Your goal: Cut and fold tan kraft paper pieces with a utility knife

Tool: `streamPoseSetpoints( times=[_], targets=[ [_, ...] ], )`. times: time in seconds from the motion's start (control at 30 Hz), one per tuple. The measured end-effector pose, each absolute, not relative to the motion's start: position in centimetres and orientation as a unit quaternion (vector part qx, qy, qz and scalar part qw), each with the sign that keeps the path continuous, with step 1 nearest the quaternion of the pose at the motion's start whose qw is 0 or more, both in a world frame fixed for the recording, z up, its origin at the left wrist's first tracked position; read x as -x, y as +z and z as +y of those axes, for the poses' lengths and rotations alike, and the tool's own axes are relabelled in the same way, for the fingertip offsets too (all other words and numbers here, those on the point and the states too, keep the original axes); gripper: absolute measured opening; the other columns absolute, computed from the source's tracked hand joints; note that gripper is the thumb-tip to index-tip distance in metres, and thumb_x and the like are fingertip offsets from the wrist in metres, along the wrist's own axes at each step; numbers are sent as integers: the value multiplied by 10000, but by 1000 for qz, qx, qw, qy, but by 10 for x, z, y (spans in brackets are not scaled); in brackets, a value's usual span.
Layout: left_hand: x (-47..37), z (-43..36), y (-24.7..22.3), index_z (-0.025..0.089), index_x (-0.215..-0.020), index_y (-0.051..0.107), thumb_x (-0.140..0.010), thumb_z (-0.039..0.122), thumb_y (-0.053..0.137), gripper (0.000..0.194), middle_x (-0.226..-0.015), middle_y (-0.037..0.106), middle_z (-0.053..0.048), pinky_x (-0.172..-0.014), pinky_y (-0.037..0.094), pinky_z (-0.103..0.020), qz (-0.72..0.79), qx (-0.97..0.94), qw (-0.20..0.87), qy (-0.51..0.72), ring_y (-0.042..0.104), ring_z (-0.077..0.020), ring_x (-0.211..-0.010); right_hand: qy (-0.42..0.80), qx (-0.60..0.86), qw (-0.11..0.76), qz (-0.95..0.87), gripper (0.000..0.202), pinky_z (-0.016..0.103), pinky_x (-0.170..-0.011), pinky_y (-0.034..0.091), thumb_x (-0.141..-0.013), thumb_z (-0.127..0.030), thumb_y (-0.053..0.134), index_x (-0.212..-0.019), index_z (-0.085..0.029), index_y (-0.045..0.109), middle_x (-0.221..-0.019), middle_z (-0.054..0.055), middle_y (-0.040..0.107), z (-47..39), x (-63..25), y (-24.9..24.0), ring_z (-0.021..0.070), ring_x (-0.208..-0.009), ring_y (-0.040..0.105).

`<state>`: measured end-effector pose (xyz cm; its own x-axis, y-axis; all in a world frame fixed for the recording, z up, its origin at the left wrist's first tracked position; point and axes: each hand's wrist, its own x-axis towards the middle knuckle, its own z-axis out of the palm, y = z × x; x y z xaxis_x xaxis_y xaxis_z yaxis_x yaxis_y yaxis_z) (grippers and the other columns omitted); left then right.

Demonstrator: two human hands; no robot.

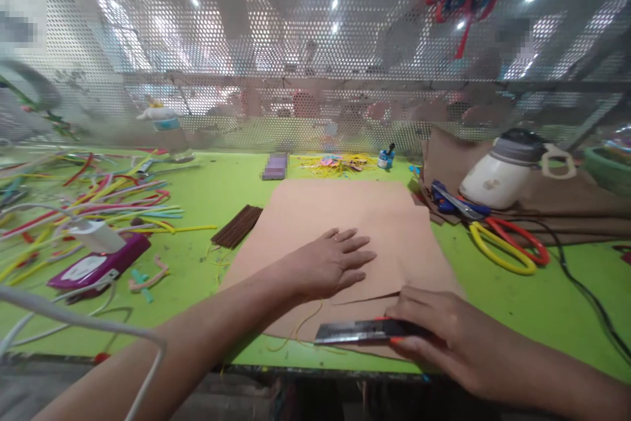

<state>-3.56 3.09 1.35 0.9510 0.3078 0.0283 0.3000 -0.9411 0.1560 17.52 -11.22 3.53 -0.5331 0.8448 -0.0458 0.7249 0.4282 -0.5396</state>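
Sheet: a tan sheet (340, 204) is laid on the green table (217, 178) at centre, its near edge close to the table's near edge; whether it is a single layer cannot be told.
Slit: a dark-edged slit (392, 295) is seen in the near part of the sheet, widest at the right; its right end is hidden by fingers.
Stage: the cutting is judged to be only partly done, since the near strip appears joined to the sheet at the left; no other slit is made out in the broad far part.
Remainder: the uncut stretch left of the slit is judged to be outstanding if the strip is to be freed.
Left hand: the sheet is pressed by the left hand (340, 263), laid flat with fingers spread; nothing is grasped.
Right hand: a knife (350, 332) is gripped by the right hand (438, 326), fingers closed round the handle, blade pointed left; contact between blade and sheet cannot be confirmed.
Left surroundings: brown sticks (237, 226) are laid beside the sheet.
Right surroundings: scissors (507, 247) are set near folded brown material (566, 207).
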Motion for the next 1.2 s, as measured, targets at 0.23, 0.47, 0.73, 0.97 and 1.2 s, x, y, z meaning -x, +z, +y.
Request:
streamPoseSetpoints(
  times=[0.23,0.47,0.73,0.97,1.2],
  targets=[
    [37,31,17,229,-1429,437,-1002,411,360,470,-1541,363,-73,-1147,234,-490,139,-987,67,48,276,-312,-1427,220,500,209,-811,217,278,-803,469,-980,-308,450,-1140,-270,591,-1029,43,651,-120,-199,45,188,-941,609],
    [40,29,20,150,-1451,389,-894,466,542,658,-1533,311,-213,-1121,291,-515,243,-965,62,81,273,-381,-1410,-7,713,292,-637,305,382,-747,518,-910,-360,490,-1087,-154,628,-987,118,679,-83,-290,-4,261,-856,641],
    [39,25,25,269,-1398,447,-723,303,740,736,-1293,511,-93,-978,448,-434,298,-928,157,159,507,-291,-1148,-95,665,296,-679,258,527,-966,382,-883,-270,492,-1021,-151,674,-1070,161,617,-75,-270,2,328,-1047,523],
    [41,35,18,260,-1364,477,-781,160,611,606,-1096,550,-55,-907,463,-358,311,-881,209,289,553,-221,-1015,343,595,380,-619,286,300,-653,454,-741,-334,700,-960,-158,650,-814,52,664,-42,-194,22,190,-734,587],
    [39,37,23,181,-1074,673,-738,202,617,341,-842,592,-26,-706,467,-300,357,-827,261,347,576,-185,-769,444,542,389,-598,267,224,-446,273,-745,-383,654,-620,-188,521,-466,-62,473,-25,-192,17,88,-446,405]
  ],
)
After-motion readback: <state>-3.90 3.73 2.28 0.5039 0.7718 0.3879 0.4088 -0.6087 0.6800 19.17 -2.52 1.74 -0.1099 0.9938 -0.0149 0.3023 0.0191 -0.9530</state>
